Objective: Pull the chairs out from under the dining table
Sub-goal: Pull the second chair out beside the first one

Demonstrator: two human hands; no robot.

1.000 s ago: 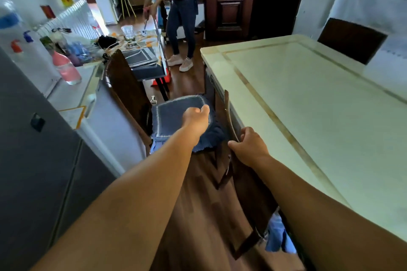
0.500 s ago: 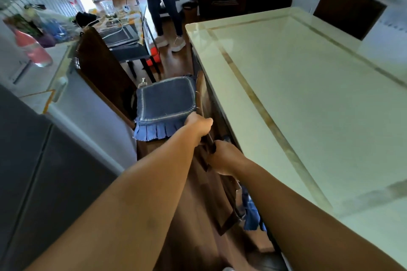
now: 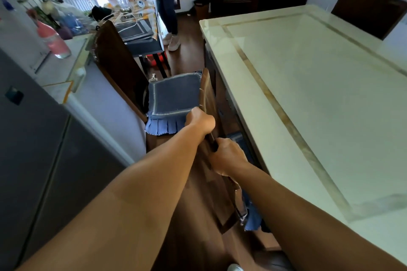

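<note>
A cream dining table (image 3: pixel 308 99) with a tan inlay band fills the right side. Along its left edge stands a dark wooden chair (image 3: pixel 208 94), its backrest top facing me and its blue-cushioned seat partly under the table. My left hand (image 3: pixel 199 121) grips the top of that backrest, and my right hand (image 3: pixel 226 156) grips it just below. A second dark chair (image 3: pixel 119 68) with a blue frilled cushion (image 3: pixel 174 99) stands free of the table, further left. A third chair's back (image 3: pixel 370 9) shows at the table's far right side.
A grey fridge (image 3: pixel 33 149) and a white counter (image 3: pixel 66 66) with a pink bottle (image 3: pixel 54 40) close off the left. A cluttered small table (image 3: pixel 136 28) stands behind the free chair. A person (image 3: pixel 165 4) stands on the wooden floor at the back, near a dark door.
My left hand has moved from above the blue cushion onto the near chair's backrest. Both hands now hold it, and the backrest has come a little away from the table edge.
</note>
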